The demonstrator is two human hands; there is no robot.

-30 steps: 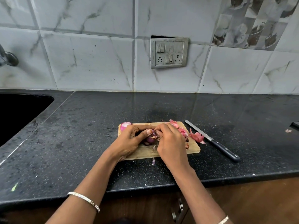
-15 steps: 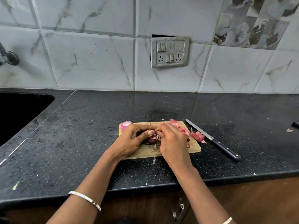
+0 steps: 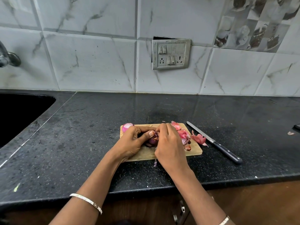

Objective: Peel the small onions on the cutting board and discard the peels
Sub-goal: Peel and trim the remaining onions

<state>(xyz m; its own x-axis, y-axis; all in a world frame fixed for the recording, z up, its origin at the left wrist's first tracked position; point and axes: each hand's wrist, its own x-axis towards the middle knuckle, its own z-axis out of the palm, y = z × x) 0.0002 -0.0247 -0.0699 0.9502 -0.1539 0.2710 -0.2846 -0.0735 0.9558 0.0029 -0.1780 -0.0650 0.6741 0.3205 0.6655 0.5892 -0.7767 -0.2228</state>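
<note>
Nothing moved; left hand [image 3: 131, 142], right hand [image 3: 170, 147] pinch onion [image 3: 152, 140].

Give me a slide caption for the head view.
Left hand holds a small onion at the cutting board while right hand peels it.

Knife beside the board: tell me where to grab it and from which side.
Grip the knife by its dark handle, coming from the near right. That end points toward the counter edge with bare surface around it. The blade angles toward the wall, close beside the peels.
</note>
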